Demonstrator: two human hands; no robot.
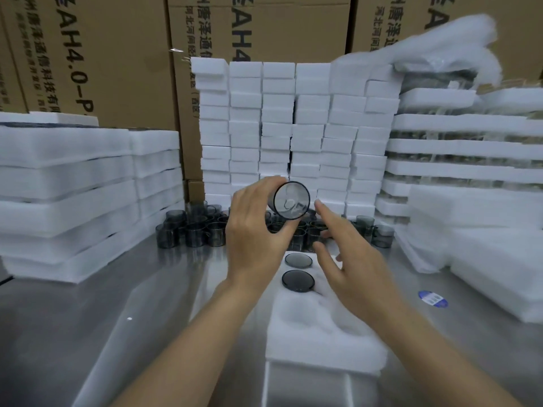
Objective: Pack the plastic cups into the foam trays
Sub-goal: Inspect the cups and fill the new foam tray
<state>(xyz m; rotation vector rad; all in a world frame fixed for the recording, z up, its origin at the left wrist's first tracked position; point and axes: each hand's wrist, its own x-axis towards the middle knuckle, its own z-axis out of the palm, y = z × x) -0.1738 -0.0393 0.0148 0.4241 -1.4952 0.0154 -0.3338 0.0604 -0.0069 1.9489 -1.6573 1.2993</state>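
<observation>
My left hand grips a smoky transparent plastic cup, lifted above the table with its round end facing me. My right hand hovers just right of it, fingers spread and holding nothing. Below both hands lies a white foam tray on the steel table. Two dark cups sit in the tray's far holes; its near holes show only foam. A cluster of several loose grey cups stands on the table behind the tray, partly hidden by my hands.
Stacked foam trays rise at the left, and filled tray stacks at the right. A wall of white foam blocks stands behind the cups, with cardboard boxes beyond. A blue sticker lies on the steel table.
</observation>
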